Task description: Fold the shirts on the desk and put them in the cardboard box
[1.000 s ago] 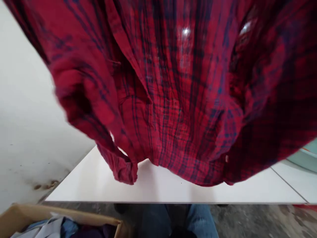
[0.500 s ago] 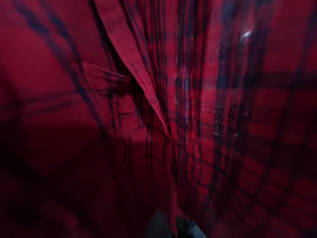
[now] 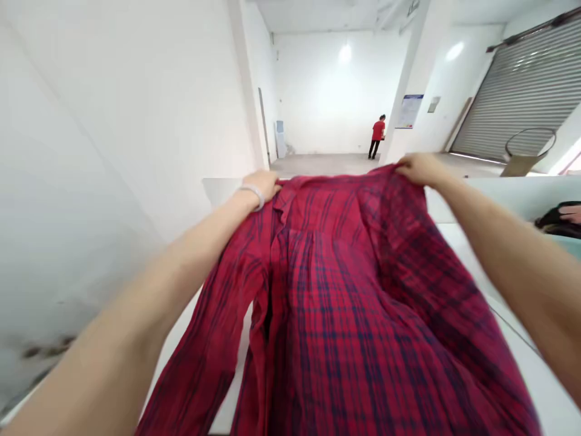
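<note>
Aloft: we see a red-and-navy plaid cotton shirt held up by its top edge, spread wide before us, with its front panels and a sleeve falling toward us.

Left hand: our left hand, wearing a pale metal wrist band, is closed narrow on the cloth beside the shirt's collar.

Right hand: our right hand is closed narrow too, bunching the opposite shoulder.

Why so: we judge that two grips set well apart at the top let the shirt's weight pull the cloth straight and show its front.

Below: a white table lies under the shirt; we cannot tell whether the hem touches it, since the hem falls out of view.

Right side: a dark bundle of cloth sits past our right arm, near a grey roller shutter.

Far off: a person in a red top stands by the back wall, apart from us.

Writing: a wall poster is too small to read, and no brand or label shows on the shirt.
</note>
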A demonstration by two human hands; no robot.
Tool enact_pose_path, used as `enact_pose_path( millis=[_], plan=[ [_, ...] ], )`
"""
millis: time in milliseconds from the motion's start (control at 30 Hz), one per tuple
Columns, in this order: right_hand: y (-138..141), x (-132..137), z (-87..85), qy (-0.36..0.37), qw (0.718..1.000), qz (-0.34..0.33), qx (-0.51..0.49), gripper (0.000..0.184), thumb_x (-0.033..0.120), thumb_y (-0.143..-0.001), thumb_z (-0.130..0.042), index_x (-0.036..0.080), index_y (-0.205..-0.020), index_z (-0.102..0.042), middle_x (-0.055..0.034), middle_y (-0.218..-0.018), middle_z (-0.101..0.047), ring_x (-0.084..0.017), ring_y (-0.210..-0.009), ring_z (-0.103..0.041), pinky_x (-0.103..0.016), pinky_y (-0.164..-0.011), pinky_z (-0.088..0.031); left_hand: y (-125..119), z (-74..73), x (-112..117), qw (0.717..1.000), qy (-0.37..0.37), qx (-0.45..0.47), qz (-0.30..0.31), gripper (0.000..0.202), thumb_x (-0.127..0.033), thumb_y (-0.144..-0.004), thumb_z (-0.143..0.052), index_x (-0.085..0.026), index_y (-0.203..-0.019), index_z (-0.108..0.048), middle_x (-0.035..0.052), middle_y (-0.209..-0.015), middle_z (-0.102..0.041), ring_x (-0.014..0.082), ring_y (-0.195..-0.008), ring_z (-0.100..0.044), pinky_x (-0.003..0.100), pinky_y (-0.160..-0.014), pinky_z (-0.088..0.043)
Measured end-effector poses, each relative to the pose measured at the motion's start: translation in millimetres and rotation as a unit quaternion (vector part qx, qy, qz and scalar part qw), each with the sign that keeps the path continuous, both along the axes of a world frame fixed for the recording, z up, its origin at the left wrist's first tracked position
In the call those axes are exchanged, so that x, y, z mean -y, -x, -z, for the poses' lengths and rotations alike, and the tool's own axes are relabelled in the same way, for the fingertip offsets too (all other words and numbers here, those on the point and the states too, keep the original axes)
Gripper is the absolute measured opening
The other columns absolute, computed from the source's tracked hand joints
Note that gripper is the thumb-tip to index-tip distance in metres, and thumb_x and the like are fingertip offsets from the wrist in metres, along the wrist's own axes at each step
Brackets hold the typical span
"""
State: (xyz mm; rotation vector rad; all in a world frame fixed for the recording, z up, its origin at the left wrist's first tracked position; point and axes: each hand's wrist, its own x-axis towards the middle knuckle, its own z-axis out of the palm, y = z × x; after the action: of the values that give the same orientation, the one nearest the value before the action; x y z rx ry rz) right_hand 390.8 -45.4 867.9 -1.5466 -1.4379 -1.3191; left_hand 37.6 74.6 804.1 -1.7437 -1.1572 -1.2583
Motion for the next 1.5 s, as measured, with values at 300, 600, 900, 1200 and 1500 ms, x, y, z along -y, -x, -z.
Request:
enact_pose_path(
  millis=[300, 600, 900, 1200, 1500],
  plan=[
    [-15, -113, 5.8, 0.021, 0.998, 0.012, -0.052, 0.036, 0.03, -0.087, -0.045, 0.019, -0.112, -0.068, -0.0128, -0.109, -0.068, -0.026, -0.102, -0.061, -0.034, -0.084, -0.045, -21, 3.9, -103, 0.989, 0.143, -0.014, -0.042, 0.037, -0.038, -0.089, -0.047, -0.019, -0.115, -0.065, 0.0177, -0.118, -0.064, 0.0308, -0.108, -0.061, 0.038, -0.084, -0.048],
    [-8, -159, 4.9, -0.03, 0.991, -0.023, -0.126, 0.043, 0.032, -0.089, -0.044, 0.015, -0.127, -0.057, -0.0155, -0.113, -0.066, -0.028, -0.108, -0.059, -0.04, -0.09, -0.044, -45, 4.2, -154, 0.995, 0.063, 0.067, -0.049, 0.037, -0.03, -0.094, -0.037, -0.016, -0.123, -0.055, 0.0197, -0.123, -0.057, 0.033, -0.116, -0.051, 0.043, -0.089, -0.041],
    [-99, -89, 131.1, 0.208, 0.973, -0.07, -0.069, 0.032, 0.041, -0.08, -0.049, 0.022, -0.096, -0.07, -0.0077, -0.102, -0.071, -0.027, -0.092, -0.066, -0.039, -0.088, -0.048, -46, 102.3, -135, 0.997, 0.037, -0.061, 0.017, 0.04, -0.033, -0.092, -0.043, -0.027, -0.131, -0.047, 0.0114, -0.144, -0.039, 0.0324, -0.137, -0.025, 0.058, -0.107, -0.021],
    [-162, 69, 340.8, 0.148, 0.912, -0.127, -0.361, 0.026, 0.068, -0.071, -0.048, 0.048, -0.077, -0.063, -0.0061, -0.083, -0.072, -0.033, -0.079, -0.068, -0.045, -0.072, -0.053, -117, 159.8, -45, 0.96, 0.096, -0.189, 0.182, 0.049, -0.044, -0.096, -0.035, -0.022, -0.139, -0.04, 0.0096, -0.149, -0.035, 0.0315, -0.14, -0.024, 0.051, -0.107, -0.034],
    [-110, 59, 413.6, 0.08, 0.95, -0.11, -0.281, 0.041, 0.06, -0.075, -0.053, 0.023, -0.082, -0.068, -0.0072, -0.084, -0.07, -0.023, -0.074, -0.064, -0.035, -0.07, -0.051, -215, 205.8, -32, 0.946, 0.158, -0.171, 0.227, 0.063, -0.061, -0.092, -0.026, -0.031, -0.147, -0.026, 0.0063, -0.157, -0.018, 0.0398, -0.142, -0.012, 0.069, -0.107, -0.014]
  ],
)
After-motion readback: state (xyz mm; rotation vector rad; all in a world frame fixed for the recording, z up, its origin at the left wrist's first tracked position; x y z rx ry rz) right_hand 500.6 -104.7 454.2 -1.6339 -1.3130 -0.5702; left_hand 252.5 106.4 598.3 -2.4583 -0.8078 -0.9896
